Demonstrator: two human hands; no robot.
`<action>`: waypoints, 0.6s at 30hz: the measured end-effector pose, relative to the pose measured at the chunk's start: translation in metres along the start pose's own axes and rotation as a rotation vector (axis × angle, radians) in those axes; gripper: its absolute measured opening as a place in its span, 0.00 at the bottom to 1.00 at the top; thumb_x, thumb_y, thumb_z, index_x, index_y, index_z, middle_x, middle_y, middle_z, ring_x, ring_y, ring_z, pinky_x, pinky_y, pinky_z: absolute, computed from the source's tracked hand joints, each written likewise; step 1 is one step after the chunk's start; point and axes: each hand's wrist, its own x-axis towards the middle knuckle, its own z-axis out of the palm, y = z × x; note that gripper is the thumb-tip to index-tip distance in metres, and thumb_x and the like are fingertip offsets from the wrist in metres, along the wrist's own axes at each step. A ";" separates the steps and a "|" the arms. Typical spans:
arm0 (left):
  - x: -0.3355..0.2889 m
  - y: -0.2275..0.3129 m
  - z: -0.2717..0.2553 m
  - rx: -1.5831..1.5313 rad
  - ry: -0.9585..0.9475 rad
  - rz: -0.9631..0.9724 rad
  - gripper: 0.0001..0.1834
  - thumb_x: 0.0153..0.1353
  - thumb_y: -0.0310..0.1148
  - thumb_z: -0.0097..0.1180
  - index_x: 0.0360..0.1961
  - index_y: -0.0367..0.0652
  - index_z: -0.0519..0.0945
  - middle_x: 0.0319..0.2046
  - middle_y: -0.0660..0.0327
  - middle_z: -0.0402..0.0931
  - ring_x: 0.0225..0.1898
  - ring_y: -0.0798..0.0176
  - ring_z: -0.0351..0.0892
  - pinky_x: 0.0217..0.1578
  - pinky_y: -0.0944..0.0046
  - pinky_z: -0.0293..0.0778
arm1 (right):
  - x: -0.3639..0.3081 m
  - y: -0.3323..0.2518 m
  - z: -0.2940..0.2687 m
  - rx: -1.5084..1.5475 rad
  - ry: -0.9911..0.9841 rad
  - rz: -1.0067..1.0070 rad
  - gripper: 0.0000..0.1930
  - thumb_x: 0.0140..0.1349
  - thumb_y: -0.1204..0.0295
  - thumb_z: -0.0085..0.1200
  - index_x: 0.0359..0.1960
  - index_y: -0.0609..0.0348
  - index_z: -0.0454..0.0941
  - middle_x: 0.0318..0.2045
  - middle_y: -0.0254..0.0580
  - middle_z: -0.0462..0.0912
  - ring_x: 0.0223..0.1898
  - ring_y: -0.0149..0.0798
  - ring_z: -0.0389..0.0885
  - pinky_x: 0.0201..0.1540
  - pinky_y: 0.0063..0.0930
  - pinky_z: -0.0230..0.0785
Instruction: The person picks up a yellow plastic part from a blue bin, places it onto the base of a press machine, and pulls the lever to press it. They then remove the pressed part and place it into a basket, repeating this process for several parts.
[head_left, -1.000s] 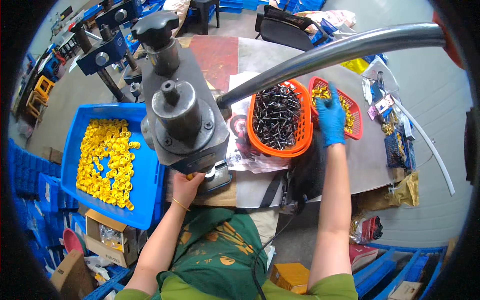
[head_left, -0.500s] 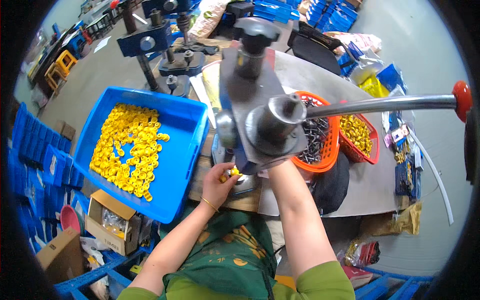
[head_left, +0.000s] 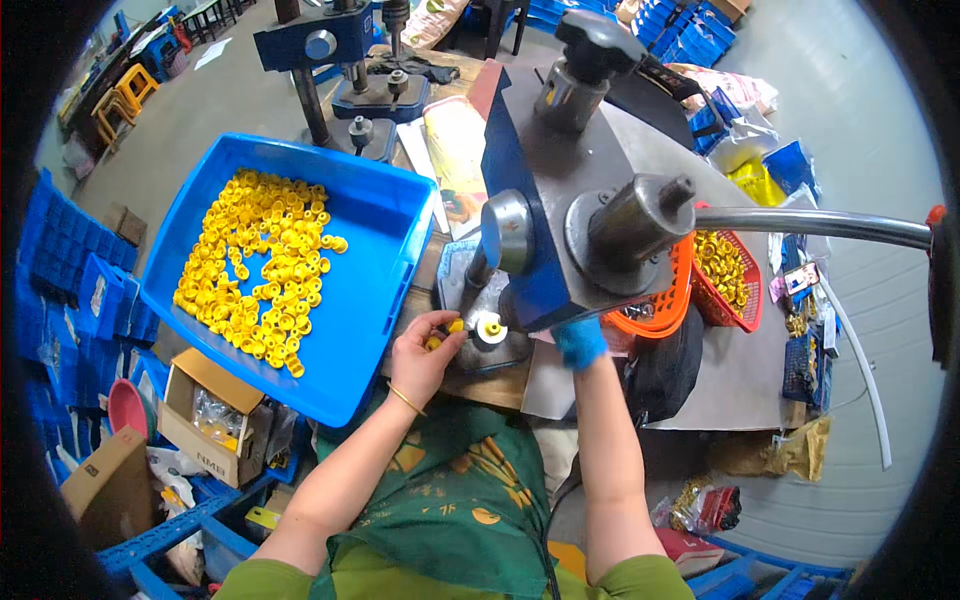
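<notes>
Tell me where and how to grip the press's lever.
Grip the lever near its outer end, just short of the partly visible red knob, with the right hand coming from the near side and closing over the top. It is round and reaches well out to the right of the press, so that end looks easiest to wrap.

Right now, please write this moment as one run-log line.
left grip: holds yellow pieces beside press base | right grip: blue-gloved, partly hidden by press head | blue bin: yellow pile inside
</notes>
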 end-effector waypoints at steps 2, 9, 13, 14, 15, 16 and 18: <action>0.001 -0.005 0.003 -0.042 -0.003 0.001 0.13 0.47 0.25 0.60 0.36 0.38 0.77 0.32 0.65 0.74 0.26 0.76 0.68 0.29 0.76 0.66 | -0.028 0.009 -0.013 -0.076 -0.123 0.098 0.10 0.52 0.76 0.50 0.37 0.60 0.75 0.36 0.38 0.79 0.37 0.35 0.75 0.41 0.30 0.67; -0.009 -0.013 0.005 -0.132 -0.020 -0.006 0.13 0.47 0.25 0.60 0.36 0.37 0.77 0.33 0.62 0.75 0.26 0.75 0.70 0.28 0.75 0.68 | -0.052 -0.013 0.010 -0.428 -0.225 0.024 0.02 0.50 0.78 0.52 0.26 0.62 0.76 0.27 0.41 0.78 0.28 0.34 0.75 0.32 0.29 0.65; -0.012 -0.009 0.007 -0.124 -0.024 -0.041 0.13 0.47 0.24 0.60 0.37 0.37 0.77 0.34 0.62 0.75 0.26 0.74 0.70 0.29 0.75 0.68 | -0.046 -0.015 0.011 -0.600 -0.358 -0.353 0.03 0.50 0.75 0.54 0.26 0.61 0.76 0.24 0.45 0.76 0.26 0.44 0.74 0.29 0.33 0.64; -0.013 -0.010 0.006 -0.120 -0.027 -0.043 0.13 0.47 0.25 0.60 0.37 0.38 0.77 0.34 0.63 0.75 0.26 0.74 0.70 0.29 0.75 0.68 | -0.047 -0.021 0.017 -0.686 -0.403 -0.416 0.03 0.49 0.75 0.54 0.26 0.60 0.76 0.25 0.46 0.76 0.27 0.48 0.73 0.29 0.35 0.64; -0.014 -0.010 0.005 -0.115 -0.031 -0.046 0.13 0.47 0.25 0.60 0.37 0.38 0.77 0.34 0.63 0.75 0.26 0.74 0.70 0.29 0.75 0.68 | -0.047 -0.025 0.020 -0.771 -0.448 -0.480 0.04 0.49 0.74 0.55 0.26 0.60 0.76 0.25 0.47 0.75 0.29 0.51 0.72 0.29 0.36 0.63; -0.014 -0.009 0.006 -0.120 -0.034 -0.043 0.13 0.47 0.25 0.60 0.37 0.38 0.77 0.34 0.63 0.75 0.26 0.74 0.70 0.29 0.75 0.68 | -0.048 -0.024 0.018 -0.776 -0.445 -0.483 0.04 0.49 0.74 0.55 0.26 0.60 0.76 0.25 0.47 0.75 0.29 0.51 0.72 0.29 0.36 0.63; -0.015 -0.006 0.008 -0.102 -0.048 -0.028 0.14 0.47 0.26 0.60 0.37 0.38 0.77 0.34 0.63 0.75 0.26 0.74 0.69 0.30 0.74 0.68 | -0.049 -0.019 0.008 -0.744 -0.513 -0.315 0.06 0.49 0.73 0.56 0.29 0.60 0.75 0.30 0.49 0.74 0.32 0.50 0.72 0.30 0.36 0.62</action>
